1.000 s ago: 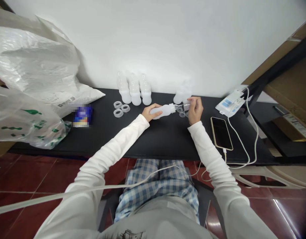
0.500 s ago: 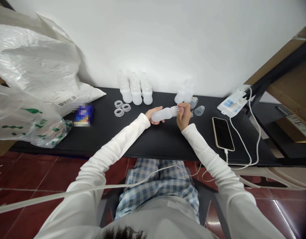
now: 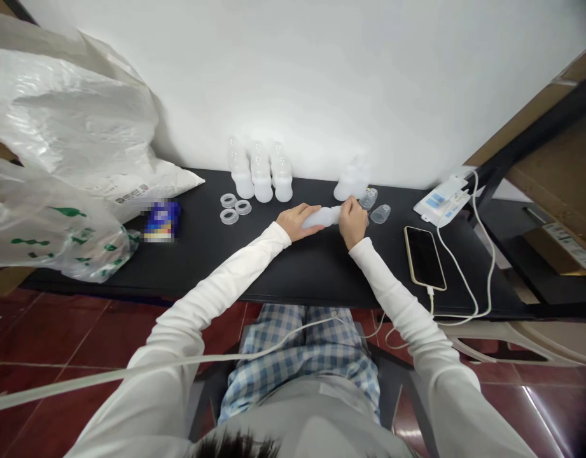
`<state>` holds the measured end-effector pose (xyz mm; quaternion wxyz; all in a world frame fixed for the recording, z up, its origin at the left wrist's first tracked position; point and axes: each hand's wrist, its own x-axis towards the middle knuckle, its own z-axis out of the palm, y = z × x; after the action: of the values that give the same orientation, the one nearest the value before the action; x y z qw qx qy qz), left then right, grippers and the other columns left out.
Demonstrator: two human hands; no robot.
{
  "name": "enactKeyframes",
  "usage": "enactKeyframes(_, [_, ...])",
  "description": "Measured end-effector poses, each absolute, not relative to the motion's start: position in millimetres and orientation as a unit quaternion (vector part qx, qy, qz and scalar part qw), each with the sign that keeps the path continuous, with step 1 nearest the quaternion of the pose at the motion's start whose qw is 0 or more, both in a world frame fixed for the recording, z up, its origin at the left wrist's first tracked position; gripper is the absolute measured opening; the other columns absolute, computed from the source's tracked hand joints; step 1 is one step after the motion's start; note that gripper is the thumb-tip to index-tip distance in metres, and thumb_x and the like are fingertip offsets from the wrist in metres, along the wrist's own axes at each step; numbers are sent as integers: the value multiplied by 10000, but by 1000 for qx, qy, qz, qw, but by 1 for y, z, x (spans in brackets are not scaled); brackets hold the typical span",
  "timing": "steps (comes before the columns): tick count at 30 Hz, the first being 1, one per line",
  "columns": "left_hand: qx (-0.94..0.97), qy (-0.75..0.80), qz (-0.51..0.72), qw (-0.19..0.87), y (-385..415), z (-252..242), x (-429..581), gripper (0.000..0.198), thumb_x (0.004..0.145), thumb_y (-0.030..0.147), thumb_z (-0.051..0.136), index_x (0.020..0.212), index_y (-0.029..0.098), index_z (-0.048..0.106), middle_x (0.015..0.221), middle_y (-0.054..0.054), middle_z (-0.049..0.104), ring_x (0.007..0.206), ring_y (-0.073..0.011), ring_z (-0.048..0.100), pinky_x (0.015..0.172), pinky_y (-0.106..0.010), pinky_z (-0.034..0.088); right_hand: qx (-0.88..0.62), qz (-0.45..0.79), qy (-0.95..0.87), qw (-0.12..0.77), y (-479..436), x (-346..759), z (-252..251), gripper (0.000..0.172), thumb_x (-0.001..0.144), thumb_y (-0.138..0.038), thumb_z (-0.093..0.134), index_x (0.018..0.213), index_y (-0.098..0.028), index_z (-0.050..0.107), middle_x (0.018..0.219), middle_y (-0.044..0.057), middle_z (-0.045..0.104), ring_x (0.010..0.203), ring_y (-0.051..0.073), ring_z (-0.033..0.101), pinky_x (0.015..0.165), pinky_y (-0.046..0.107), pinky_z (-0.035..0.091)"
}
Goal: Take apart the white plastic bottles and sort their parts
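My left hand [image 3: 298, 222] is wrapped round the body of a frosted white baby bottle [image 3: 321, 218], which lies sideways just above the table. Round its top end, my right hand [image 3: 352, 222] is closed, hiding the cap. Close to the right hand are clear domed caps [image 3: 380, 214] on the table. Behind it stand white bottles [image 3: 350, 181] without clear tops. Several bottles with clear domed caps [image 3: 261, 175] stand by the wall to the left. In front of these lie three translucent rings [image 3: 229, 216].
A phone [image 3: 425, 257] with a charging cable lies at the right, near a white power strip [image 3: 442, 200]. Large plastic bags [image 3: 68, 114] fill the left side, with a blue packet [image 3: 161, 221] beside them. The black table's front edge [image 3: 312, 299] runs above my lap.
My left hand has turned over the bottle, so its back now faces up and covers the bottle's base. My right hand has closed more fully round the top end.
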<state>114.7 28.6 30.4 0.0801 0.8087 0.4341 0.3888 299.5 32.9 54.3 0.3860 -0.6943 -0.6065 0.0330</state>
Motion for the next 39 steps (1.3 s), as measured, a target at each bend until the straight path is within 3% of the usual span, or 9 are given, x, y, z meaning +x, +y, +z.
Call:
enactKeyframes(4, [780, 437, 423, 146, 27, 36, 117, 598, 753, 633, 699, 1161, 196, 697, 1085, -109, 730, 951, -244, 716, 826, -337, 571, -676, 40, -617, 401, 29, 304, 61, 327, 982, -283, 310, 738, -212, 517, 699, 64, 622, 669, 219, 576, 662, 317, 348])
enactKeyframes(11, [594, 396, 337, 613, 30, 42, 122, 609, 825, 698, 565, 943, 107, 652, 678, -85, 690, 435, -132, 573, 340, -226, 339, -541, -43, -719, 433, 24, 310, 59, 335, 974, -316, 300, 750, -211, 525, 740, 57, 632, 717, 186, 600, 662, 291, 372])
enactKeyframes(14, [639, 418, 374, 526, 28, 42, 122, 503, 828, 618, 616, 957, 133, 657, 740, -65, 713, 531, -141, 633, 437, -234, 447, -596, -33, -682, 422, 25, 304, 57, 319, 967, -305, 327, 731, -207, 519, 672, 49, 603, 664, 189, 582, 647, 294, 354])
enactKeyframes(16, [710, 425, 408, 386, 28, 41, 121, 424, 798, 533, 688, 1001, 162, 675, 888, -57, 743, 756, -179, 706, 677, -280, 565, -640, -8, -650, 410, 26, 299, 57, 297, 955, -291, 349, 726, -206, 518, 672, 54, 615, 657, 196, 580, 649, 297, 345])
enactKeyframes(20, [802, 405, 397, 185, 29, 35, 116, 441, 765, 450, 751, 1106, 179, 681, 1134, -87, 717, 1061, -235, 685, 984, -359, 528, -692, 50, -610, 384, 26, 294, 60, 267, 927, -274, 370, 690, -219, 482, 719, 59, 657, 681, 205, 587, 668, 305, 345])
enactKeyframes(28, [777, 410, 430, 207, 40, 24, 113, 488, 852, 527, 655, 1212, 203, 599, 1218, -85, 665, 1148, -239, 627, 1037, -403, 479, -559, 199, -583, 555, 35, 297, 49, 238, 957, -449, 392, 895, -236, 477, 866, 51, 666, 812, 186, 638, 774, 333, 493])
enactKeyframes(32, [740, 422, 472, 226, 44, 11, 117, 563, 906, 610, 523, 1280, 190, 507, 1283, -136, 593, 1214, -253, 563, 1098, -451, 424, -423, 363, -573, 600, 37, 291, 38, 507, 875, -651, 509, 1186, -272, 384, 1116, 72, 638, 892, 170, 660, 758, 328, 567])
enactKeyframes(36, [753, 413, 467, 212, 46, -5, 123, 603, 934, 605, 453, 1347, 168, 410, 1311, -173, 513, 1275, -262, 500, 1147, -473, 374, -378, 400, -625, 554, 36, 285, 34, 883, 742, -592, 721, 1403, -300, 215, 1308, 113, 563, 1099, 217, 632, 844, 362, 587])
enactKeyframes(39, [765, 430, 443, 183, 48, -12, 125, 594, 938, 488, 487, 1404, 144, 353, 1367, -197, 456, 1327, -285, 446, 1173, -505, 334, -408, 361, -640, 542, 43, 281, 33, 965, 737, -550, 736, 1447, -270, 145, 1285, 132, 583, 1070, 237, 639, 813, 382, 592])
